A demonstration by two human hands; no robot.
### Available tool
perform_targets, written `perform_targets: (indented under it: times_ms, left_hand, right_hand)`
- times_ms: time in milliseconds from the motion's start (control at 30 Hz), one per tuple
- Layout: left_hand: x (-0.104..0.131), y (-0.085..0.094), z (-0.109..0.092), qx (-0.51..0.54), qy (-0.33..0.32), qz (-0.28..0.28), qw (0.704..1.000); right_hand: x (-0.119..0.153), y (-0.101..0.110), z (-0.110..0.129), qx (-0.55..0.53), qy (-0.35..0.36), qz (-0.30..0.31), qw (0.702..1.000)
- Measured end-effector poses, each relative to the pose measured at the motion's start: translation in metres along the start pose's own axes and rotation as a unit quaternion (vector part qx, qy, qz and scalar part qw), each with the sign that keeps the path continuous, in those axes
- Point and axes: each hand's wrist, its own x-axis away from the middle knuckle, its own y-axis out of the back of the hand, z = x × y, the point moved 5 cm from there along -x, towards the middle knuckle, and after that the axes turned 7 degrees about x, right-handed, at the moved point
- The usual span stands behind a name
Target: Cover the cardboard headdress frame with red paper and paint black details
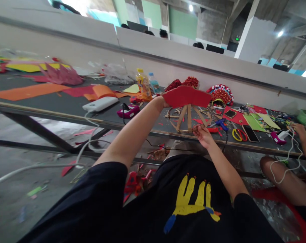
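A curved red card piece (187, 97) stands up over the table, with brown cardboard strips (189, 118) fanning down from it to a thin band at the bottom. My left hand (166, 102) grips the red piece at its left end; most of its fingers are hidden behind the card. Low on the right, my right hand (202, 135) pinches the bottom band where a strip meets it. Just right of that hand lie a blue glue gun (221, 125) and a red-handled tool (213, 130).
Scissors (239, 135) and a phone (250, 133) lie near the table's front edge. Bottles (143, 86), a white power bank (100, 104) and coloured paper (28, 91) are to the left. A decorated red headpiece (220, 94) stands behind. Another person's hand (298, 130) is at far right.
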Motion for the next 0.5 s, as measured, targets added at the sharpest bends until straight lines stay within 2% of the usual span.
perform_targets:
  times_ms: [100,267,400,500]
  left_hand:
    - [-0.001,-0.002,-0.006,0.033,0.028,0.004,0.999]
    - [0.008,-0.016,-0.017,0.011,-0.029,0.027,0.999]
    - [0.012,-0.034,-0.011,-0.045,-0.057,0.048,0.996]
    - [0.011,-0.04,-0.008,-0.029,-0.091,0.043,0.995]
  right_hand:
    - [-0.004,0.006,0.0,-0.042,0.007,-0.037,0.998]
    - [-0.009,0.015,0.003,-0.087,-0.011,-0.114,0.99]
    - [-0.01,0.019,0.005,-0.068,-0.001,-0.113,0.991]
    - [-0.005,0.028,0.004,-0.026,0.023,-0.097,0.995]
